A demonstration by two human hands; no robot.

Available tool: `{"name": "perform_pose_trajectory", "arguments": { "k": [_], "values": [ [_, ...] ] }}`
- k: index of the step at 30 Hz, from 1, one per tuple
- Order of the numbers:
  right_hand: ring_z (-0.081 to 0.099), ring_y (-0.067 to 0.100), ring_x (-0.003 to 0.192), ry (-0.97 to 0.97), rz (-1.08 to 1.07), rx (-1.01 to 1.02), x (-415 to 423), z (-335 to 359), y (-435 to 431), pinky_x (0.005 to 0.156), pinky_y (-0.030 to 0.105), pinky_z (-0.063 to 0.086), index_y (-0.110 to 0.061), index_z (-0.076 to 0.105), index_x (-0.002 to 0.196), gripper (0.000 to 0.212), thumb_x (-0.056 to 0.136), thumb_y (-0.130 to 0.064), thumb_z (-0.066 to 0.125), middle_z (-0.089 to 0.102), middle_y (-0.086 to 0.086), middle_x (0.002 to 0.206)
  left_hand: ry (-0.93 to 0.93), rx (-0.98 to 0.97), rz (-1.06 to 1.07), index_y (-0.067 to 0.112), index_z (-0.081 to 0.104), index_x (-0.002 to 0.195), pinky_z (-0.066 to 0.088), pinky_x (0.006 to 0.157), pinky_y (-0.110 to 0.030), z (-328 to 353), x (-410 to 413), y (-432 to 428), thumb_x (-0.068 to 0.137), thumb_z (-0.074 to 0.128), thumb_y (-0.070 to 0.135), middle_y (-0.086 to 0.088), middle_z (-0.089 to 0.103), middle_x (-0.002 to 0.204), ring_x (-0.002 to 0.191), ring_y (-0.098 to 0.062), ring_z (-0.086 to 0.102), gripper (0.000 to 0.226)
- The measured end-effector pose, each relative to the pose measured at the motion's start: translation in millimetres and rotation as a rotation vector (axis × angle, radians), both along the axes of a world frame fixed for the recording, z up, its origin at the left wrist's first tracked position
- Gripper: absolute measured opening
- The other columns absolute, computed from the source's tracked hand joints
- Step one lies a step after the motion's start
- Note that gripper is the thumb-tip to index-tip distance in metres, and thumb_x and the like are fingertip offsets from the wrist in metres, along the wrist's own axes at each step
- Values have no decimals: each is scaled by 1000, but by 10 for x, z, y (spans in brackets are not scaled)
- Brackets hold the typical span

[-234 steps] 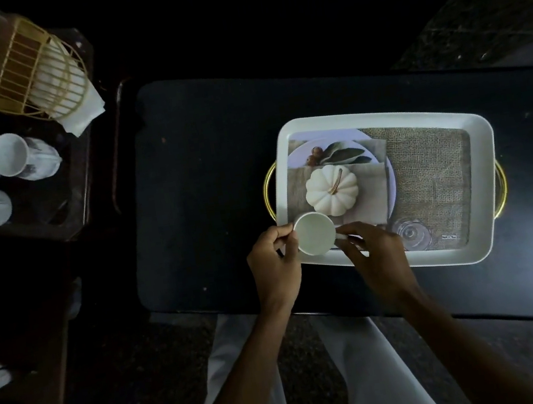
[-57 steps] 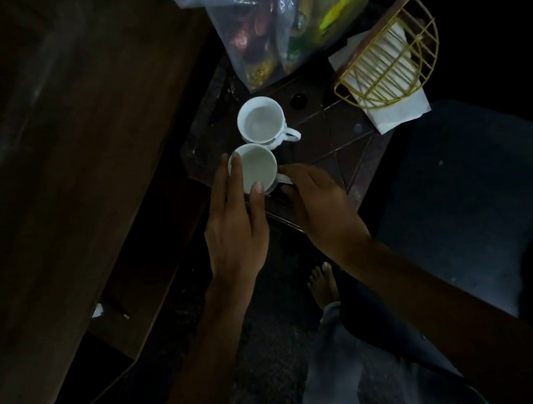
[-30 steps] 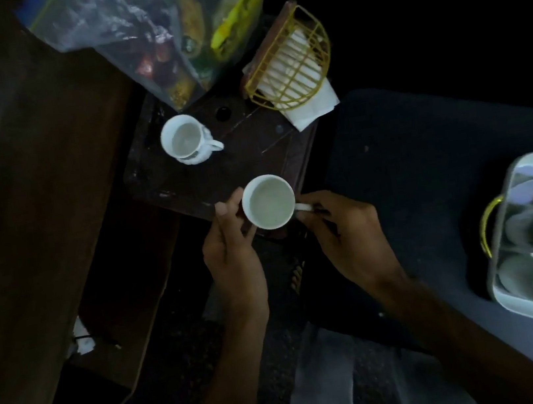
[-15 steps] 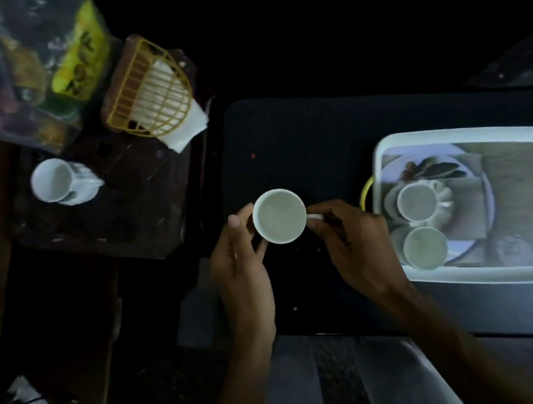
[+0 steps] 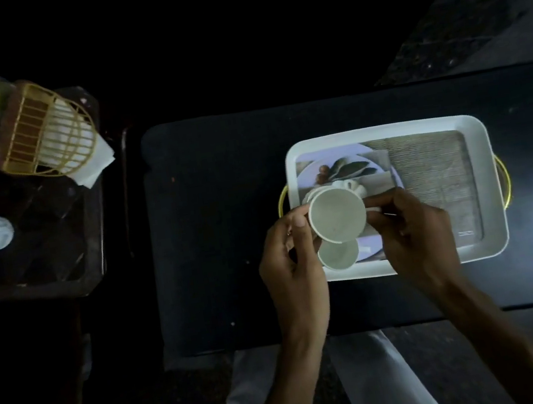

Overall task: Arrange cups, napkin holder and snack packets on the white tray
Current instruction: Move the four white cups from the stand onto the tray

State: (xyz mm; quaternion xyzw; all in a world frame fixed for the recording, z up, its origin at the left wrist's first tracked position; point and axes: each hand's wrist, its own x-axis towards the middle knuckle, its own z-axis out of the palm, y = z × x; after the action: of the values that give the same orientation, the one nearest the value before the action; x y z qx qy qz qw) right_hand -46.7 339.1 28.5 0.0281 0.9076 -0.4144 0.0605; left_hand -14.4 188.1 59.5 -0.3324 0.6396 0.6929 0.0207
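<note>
Hands [image 5: 351,244] over dark table [image 5: 217,209]

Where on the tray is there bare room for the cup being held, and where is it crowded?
The white tray is bare across its burlap-print right half, from the right hand to the right rim. The left end is crowded: the held cup, in both hands' grip, hangs over a second cup near the front rim, with the left hand alongside.
</note>
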Motion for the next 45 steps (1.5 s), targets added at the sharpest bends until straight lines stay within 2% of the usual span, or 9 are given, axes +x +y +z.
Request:
{"name": "perform_pose_trajectory", "arguments": {
  "k": [4,8,14,19,22,29,36,41,45],
  "values": [
    [57,-26,80,-19,-53,-27,50,-50,325,63,-1,42,-26,64,93,32,87,5,65,58,-37,88,-9,41,-41,14,73,113,61,88,-30,-43,-17,309,106,49,26,3,74,115,111,-11,70,28],
    [57,-27,79,-9,-112,-31,129,-142,602,64,-5,40,-27,61,90,39,84,11,65,58,-36,86,-52,72,-109,15,74,110,61,92,-43,-118,-50,534,106,48,29,2,76,110,107,-15,71,30],
    [58,-24,82,-6,-119,-6,266,-365,923,67,-5,39,-8,66,90,18,84,9,66,62,-27,86,-62,57,-137,24,74,105,58,96,-51,-212,-36,686,104,47,34,-2,76,114,111,-19,71,29],
    [64,-10,83,-95,-105,-41,373,-533,1039,72,6,47,-7,66,94,15,87,6,64,65,-20,88,-51,16,-113,25,74,106,56,101,-44,-250,6,653,100,47,39,7,78,111,111,-9,71,31],
    [63,0,81,-129,-111,-56,414,-601,1046,72,25,52,-7,65,94,13,88,5,65,67,-8,86,-49,-19,-122,26,73,107,57,101,-41,-253,24,643,100,46,39,6,78,113,111,-8,71,31],
    [64,5,78,-182,-98,-28,447,-701,1071,68,16,47,-10,65,90,11,88,1,66,70,-5,86,-57,-88,-130,22,74,109,57,100,-44,-288,67,634,98,47,44,4,78,111,109,-9,71,37],
    [68,20,81,-220,-67,3,439,-701,1056,69,31,53,-2,66,91,11,87,8,65,72,4,89,-71,-143,-150,28,74,106,57,99,-36,-323,112,620,105,46,32,10,77,109,109,-5,70,28],
    [70,22,91,-226,-16,6,438,-623,1034,78,35,56,-6,68,100,16,88,4,65,73,7,99,76,-390,-346,19,69,120,50,92,-12,-323,150,559,105,46,28,14,71,118,112,5,64,30],
    [67,31,104,-198,70,146,418,-505,1050,89,37,53,-4,66,115,39,80,14,68,70,13,116,216,-671,-589,11,61,137,45,109,-21,-360,178,446,105,42,30,0,62,140,133,-8,55,42]
  ]
}}
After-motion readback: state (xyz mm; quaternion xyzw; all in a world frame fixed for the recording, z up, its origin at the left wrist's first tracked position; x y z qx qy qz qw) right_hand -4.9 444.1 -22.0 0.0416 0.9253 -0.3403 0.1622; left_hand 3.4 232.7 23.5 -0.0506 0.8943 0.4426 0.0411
